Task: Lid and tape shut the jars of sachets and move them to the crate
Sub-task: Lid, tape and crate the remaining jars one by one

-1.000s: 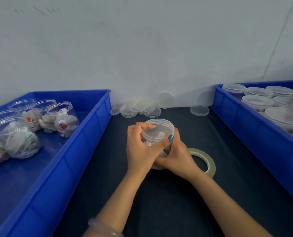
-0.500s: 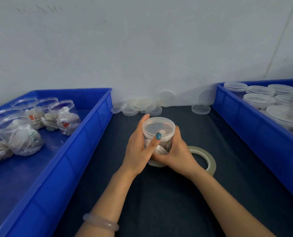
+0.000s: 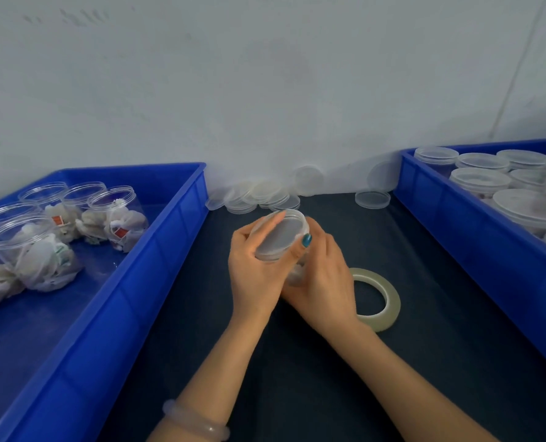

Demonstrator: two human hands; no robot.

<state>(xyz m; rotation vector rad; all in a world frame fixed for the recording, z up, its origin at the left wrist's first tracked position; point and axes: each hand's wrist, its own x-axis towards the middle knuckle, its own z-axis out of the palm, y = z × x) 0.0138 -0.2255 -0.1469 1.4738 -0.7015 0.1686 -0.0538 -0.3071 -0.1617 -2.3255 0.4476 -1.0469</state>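
A clear plastic jar of sachets with its lid on is held tilted toward me above the dark mat. My left hand wraps round the lidded top from the left, thumb across the rim. My right hand cups the jar body from the right and hides most of it. A roll of clear tape lies flat on the mat just right of my right hand. The left blue crate holds several open jars of sachets. The right blue crate holds several lidded jars.
Loose clear lids lie piled against the wall at the back of the mat, and one more lid sits near the right crate. The dark mat runs between the two crates.
The jar stood upright on the mat between both hands; now it is lifted a little and tipped so the lid faces me. My left hand has shifted further over the lid.
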